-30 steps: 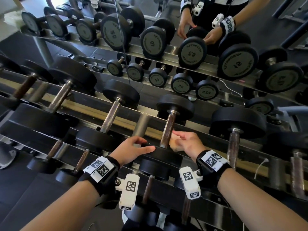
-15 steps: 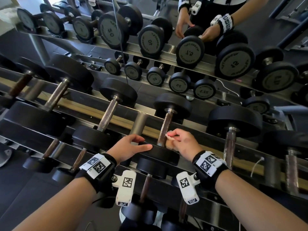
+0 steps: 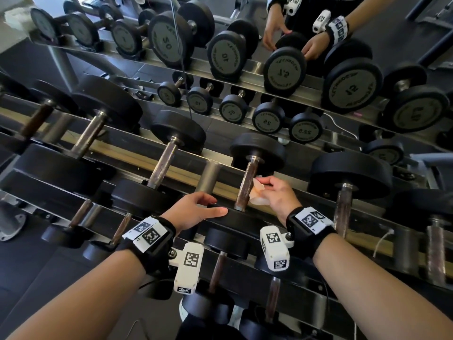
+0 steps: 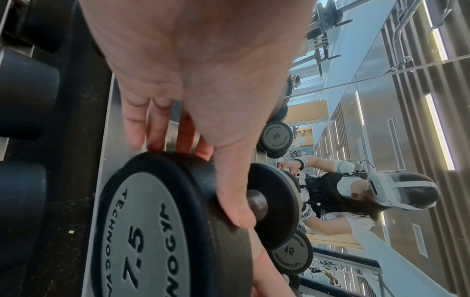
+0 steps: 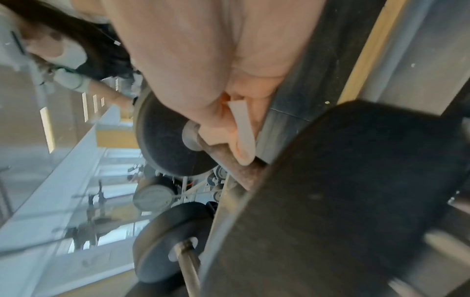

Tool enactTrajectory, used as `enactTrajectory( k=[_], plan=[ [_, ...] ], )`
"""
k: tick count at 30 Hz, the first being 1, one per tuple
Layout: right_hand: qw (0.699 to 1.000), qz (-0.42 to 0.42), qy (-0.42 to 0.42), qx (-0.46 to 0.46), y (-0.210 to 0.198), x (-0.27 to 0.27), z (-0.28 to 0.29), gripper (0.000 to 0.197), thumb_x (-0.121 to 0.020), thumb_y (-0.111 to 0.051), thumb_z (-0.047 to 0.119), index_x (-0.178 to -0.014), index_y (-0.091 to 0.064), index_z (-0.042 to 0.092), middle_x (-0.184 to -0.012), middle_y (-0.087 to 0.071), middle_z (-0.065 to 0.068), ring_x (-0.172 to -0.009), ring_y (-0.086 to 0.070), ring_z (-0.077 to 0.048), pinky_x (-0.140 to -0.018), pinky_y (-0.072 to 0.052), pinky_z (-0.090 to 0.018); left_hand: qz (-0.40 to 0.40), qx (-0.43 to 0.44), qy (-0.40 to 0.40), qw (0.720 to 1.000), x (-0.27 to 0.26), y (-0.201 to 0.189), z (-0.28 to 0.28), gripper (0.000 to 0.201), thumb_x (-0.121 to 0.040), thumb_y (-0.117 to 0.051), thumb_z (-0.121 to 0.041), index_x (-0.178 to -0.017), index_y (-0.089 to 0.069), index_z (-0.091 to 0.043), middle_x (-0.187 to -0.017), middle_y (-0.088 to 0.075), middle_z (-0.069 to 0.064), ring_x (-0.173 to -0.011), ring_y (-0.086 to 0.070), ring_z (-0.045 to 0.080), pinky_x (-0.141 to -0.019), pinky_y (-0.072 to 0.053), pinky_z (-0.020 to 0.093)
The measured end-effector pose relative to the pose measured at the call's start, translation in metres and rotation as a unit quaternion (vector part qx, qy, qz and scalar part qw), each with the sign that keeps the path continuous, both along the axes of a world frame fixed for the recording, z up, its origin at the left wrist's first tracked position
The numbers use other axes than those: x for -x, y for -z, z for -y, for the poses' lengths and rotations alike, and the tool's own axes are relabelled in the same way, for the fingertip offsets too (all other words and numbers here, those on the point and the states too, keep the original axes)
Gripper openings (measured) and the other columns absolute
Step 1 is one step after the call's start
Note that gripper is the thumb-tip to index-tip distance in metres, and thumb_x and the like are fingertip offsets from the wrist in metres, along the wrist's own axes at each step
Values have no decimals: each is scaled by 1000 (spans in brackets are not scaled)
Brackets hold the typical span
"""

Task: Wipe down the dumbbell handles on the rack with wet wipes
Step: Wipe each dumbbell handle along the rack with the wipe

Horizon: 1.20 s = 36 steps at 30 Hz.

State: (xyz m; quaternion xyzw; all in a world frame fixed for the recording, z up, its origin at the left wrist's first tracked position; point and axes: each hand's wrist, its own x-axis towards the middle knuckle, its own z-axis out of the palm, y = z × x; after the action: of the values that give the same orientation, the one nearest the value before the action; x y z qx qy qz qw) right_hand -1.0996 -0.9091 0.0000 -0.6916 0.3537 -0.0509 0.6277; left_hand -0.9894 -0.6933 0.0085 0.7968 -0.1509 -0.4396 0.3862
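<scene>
A 7.5 dumbbell (image 3: pixel 257 149) lies on the rack's top tier, and its rusty handle (image 3: pixel 246 185) runs away from me. My left hand (image 3: pixel 215 206) holds the near head (image 4: pixel 152 231), thumb across the rim and fingers over its far edge. To the right of the handle, my right hand (image 3: pixel 263 190) pinches a pale wet wipe (image 3: pixel 257 195) and presses it against the handle's right side. In the right wrist view the folded wipe (image 5: pixel 241 128) sits between my fingers (image 5: pixel 216 120) and touches the handle (image 5: pixel 229 158) close to the far head.
Neighbouring dumbbells flank this one, with handles at the left (image 3: pixel 163 165) and right (image 3: pixel 343 209). A lower tier (image 3: pixel 218 268) holds more dumbbells under my wrists. Behind the rack rail (image 3: pixel 137 153) a mirror reflects the rack and my own hands (image 3: pixel 311 47).
My right hand has slid a little up the handle, away from the near head, with the wipe pressed on. The left hand has stayed on the near head.
</scene>
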Motion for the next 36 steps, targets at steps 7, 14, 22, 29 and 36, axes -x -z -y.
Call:
enactTrajectory(
  k=[7,14,22,29,36],
  plan=[
    [995,-39,-83,-34,-9,18,12,14,-81,-76,5,-84,-64,12,-89,-72,-18,-81,-71,-25,-74,-59,-34,0,-7,10,1000,-2,-3,2,55,-65,-83,-55,-111,-64,-31,-113,-65,-3,-106,-62,15,-102,-49,41],
    [998,-43,-30,38,8,6,-8,15,-88,-69,9,-80,-63,20,-97,-71,-11,-94,-70,-26,-86,-56,-38,-7,-4,11,1000,0,-7,1,75,-51,-79,-65,-114,-63,-27,-115,-65,-2,-107,-62,15,-101,-49,39],
    [985,-84,-151,25,-17,18,-2,18,-85,-72,6,-72,-63,16,-81,-66,-12,-78,-62,-21,-74,-53,-31,-4,-5,0,1000,0,-4,3,55,-67,-84,-51,-113,-63,-28,-113,-64,-3,-106,-62,15,-101,-49,39],
    [980,8,-135,148,-61,-6,31,18,-83,-64,2,-88,-65,20,-84,-75,-1,-85,-73,-18,-82,-58,-36,8,-11,1,1000,2,-4,2,53,-67,-82,-54,-111,-63,-32,-113,-62,-7,-105,-59,12,-100,-49,37],
    [807,-55,-389,440,-73,-30,31,30,-94,-45,13,-114,-57,33,-84,-69,-5,-82,-66,-31,-73,-48,-32,13,-23,-15,1000,2,-5,3,61,-66,-82,-55,-118,-61,-31,-113,-59,-12,-104,-58,8,-99,-50,36]
  ],
)
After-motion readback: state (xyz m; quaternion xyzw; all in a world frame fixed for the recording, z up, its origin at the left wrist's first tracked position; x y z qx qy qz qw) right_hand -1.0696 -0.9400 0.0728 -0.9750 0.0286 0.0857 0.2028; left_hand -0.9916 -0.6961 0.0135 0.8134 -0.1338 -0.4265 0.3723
